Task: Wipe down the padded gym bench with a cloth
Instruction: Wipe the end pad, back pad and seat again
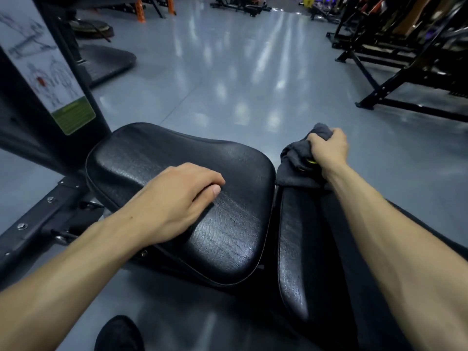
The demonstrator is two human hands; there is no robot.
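The black padded seat (157,158) of the gym bench fills the middle of the view, its vinyl cracked and shiny. My left hand (182,196) rests on top of the seat with the fingers curled under and nothing in it. To the right runs the long black back pad (296,239) of the bench. At its far end my right hand (329,150) grips a bunched dark grey cloth (296,153) against the pad's top edge. A small yellow-green object peeks out under that hand.
A black machine upright with an exercise chart (43,67) stands at the left, its frame rail (33,224) running beneath the seat. Black racks (405,59) line the right side. Glossy grey floor (240,72) stretches ahead. My dark shoe (119,333) is at the bottom.
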